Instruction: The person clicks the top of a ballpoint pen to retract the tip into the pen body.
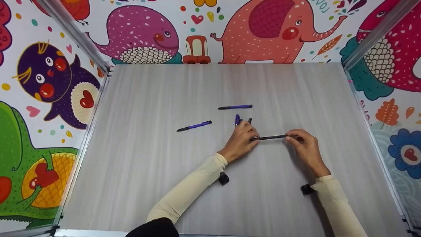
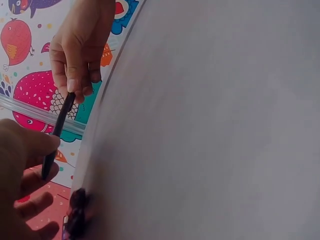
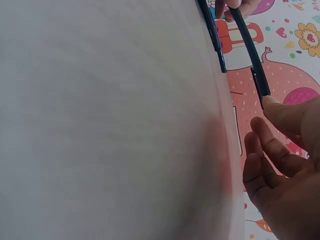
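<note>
A dark pen [image 1: 271,137] stretches between my two hands, close over the table. My left hand [image 1: 241,140] pinches one end of it between thumb and finger, and my right hand [image 1: 307,146] pinches the other. In the right wrist view, the pen [image 3: 250,45] shows its clip near the right thumb. Just beyond the left hand's fingers, a purple pen end [image 1: 237,119] and a black pen end [image 1: 250,120] stick out, their remaining lengths hidden by that hand.
Two purple-and-black pens lie on the grey table [image 1: 141,164]: one pen [image 1: 194,126] left of the hands, another pen [image 1: 235,107] behind them. Walls with cartoon animals and metal frame edges [image 1: 375,138] enclose the table at the back and sides.
</note>
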A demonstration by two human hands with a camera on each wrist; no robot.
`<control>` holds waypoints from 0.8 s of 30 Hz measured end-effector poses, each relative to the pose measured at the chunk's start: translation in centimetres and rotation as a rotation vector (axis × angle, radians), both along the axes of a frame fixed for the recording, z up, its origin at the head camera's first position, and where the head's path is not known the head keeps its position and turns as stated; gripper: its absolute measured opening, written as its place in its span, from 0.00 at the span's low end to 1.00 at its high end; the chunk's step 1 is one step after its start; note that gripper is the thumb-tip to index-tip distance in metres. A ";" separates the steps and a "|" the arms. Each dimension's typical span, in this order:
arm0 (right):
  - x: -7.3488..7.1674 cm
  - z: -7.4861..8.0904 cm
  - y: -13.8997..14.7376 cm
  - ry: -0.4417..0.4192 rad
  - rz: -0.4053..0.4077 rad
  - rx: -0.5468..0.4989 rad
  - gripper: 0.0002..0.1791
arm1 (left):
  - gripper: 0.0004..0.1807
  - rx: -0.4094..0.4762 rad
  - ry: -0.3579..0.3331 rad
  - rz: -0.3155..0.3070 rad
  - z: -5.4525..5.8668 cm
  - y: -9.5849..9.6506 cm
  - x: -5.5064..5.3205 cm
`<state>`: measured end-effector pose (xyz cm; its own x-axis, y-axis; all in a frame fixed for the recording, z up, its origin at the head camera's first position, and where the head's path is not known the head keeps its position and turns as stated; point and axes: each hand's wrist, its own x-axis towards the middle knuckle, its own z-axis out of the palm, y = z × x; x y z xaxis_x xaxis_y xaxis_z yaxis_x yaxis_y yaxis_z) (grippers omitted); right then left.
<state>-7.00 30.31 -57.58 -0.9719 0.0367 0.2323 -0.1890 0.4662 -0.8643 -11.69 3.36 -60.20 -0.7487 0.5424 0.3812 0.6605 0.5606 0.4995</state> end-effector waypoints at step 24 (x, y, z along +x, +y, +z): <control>-1.0 -3.8 3.0 0.028 0.037 0.155 0.07 | 0.07 -0.132 0.067 -0.026 -1.3 1.0 0.3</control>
